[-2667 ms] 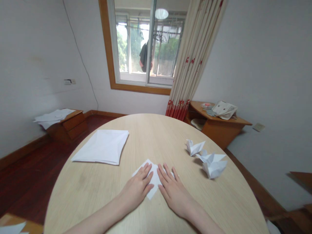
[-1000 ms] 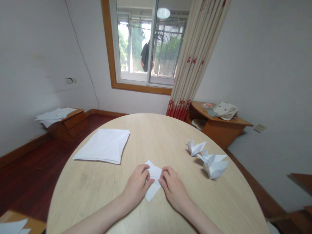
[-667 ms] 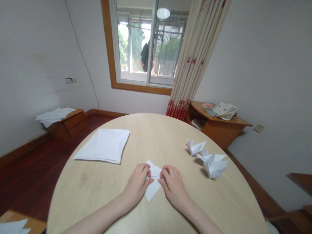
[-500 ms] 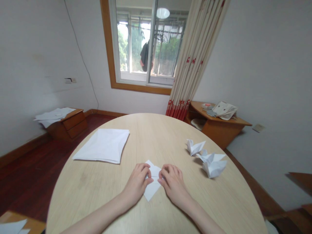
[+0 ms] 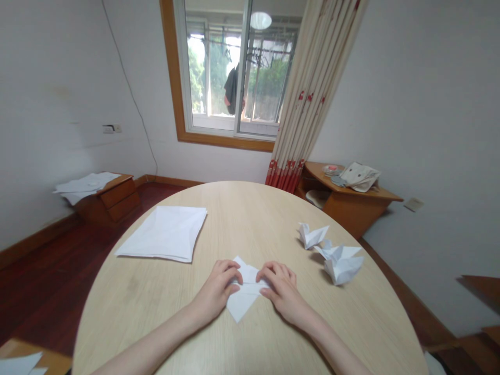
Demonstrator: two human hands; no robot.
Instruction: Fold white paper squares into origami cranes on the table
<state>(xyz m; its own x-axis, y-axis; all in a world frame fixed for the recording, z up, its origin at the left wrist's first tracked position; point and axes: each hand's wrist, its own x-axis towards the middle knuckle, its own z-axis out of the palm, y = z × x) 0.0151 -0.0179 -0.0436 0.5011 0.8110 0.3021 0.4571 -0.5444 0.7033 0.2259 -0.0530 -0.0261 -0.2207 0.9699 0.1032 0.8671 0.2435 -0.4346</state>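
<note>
A small white folded paper (image 5: pixel 242 297) lies on the round wooden table (image 5: pixel 250 224) right in front of me. My left hand (image 5: pixel 215 290) pinches its left side with curled fingers. My right hand (image 5: pixel 282 290) pinches its right side the same way. Between the two hands a fold runs across the paper, and a pointed corner sticks out toward me below them.
A stack of white sheets (image 5: pixel 164 233) lies at the table's left. Three folded paper figures (image 5: pixel 339 260) sit at the right, near the edge. A low wooden cabinet (image 5: pixel 107 197) stands left on the floor, a corner desk with a bag (image 5: pixel 359 177) right, a window behind.
My hands went from lying flat on the paper to pinching it with curled fingers. They have since drawn slightly apart, showing more of the paper's lower corner.
</note>
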